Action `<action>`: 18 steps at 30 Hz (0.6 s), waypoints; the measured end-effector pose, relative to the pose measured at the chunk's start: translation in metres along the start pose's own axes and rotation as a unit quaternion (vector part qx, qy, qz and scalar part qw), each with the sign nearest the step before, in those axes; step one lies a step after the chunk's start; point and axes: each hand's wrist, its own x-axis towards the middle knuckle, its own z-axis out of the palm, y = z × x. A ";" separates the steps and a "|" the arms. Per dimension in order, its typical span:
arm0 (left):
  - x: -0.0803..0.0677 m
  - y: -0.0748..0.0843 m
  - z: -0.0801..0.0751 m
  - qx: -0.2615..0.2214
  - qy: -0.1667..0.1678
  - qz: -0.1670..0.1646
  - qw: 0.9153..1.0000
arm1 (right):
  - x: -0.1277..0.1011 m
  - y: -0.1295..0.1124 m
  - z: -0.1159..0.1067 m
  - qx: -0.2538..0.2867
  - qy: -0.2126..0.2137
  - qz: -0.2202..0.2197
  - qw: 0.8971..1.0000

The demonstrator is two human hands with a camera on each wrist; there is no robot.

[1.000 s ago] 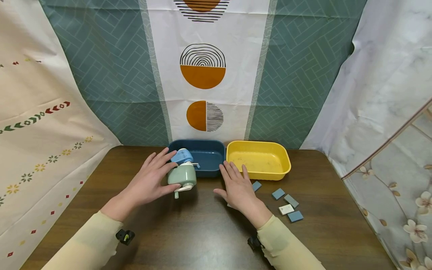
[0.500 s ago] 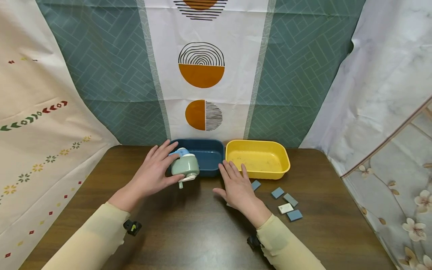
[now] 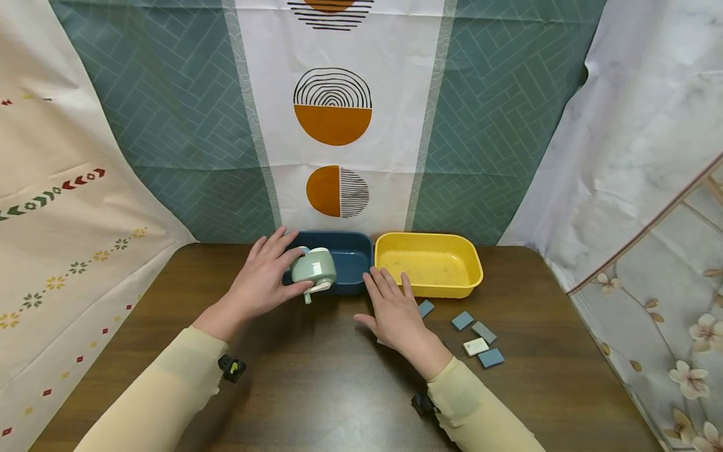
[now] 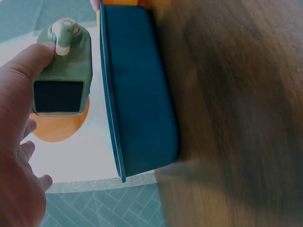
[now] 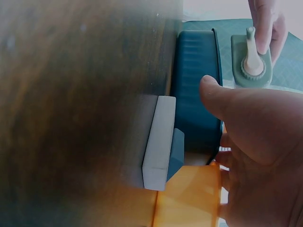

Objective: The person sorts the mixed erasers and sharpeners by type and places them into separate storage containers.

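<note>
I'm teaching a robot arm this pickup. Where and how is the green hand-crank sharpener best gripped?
Probably across the boxy green body of the sharpener, from its left side as the left hand does: the flat side walls suit fingers and thumb, while the crank handle is thin and would likely turn.

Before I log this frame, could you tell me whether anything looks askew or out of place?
Nothing looks damaged or spilled. The green sharpener is held tilted above the blue tray by the left hand, and small tiles lie scattered loose beside the yellow tray.
</note>
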 end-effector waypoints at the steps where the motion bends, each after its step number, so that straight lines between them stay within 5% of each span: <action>1: 0.001 0.000 0.001 0.001 -0.001 -0.001 1.000 | 0.000 -0.001 -0.001 -0.002 0.001 0.000 1.000; 18: 0.030 0.006 0.012 0.034 0.000 -0.032 0.999 | 0.000 -0.001 -0.002 -0.004 -0.009 0.007 1.000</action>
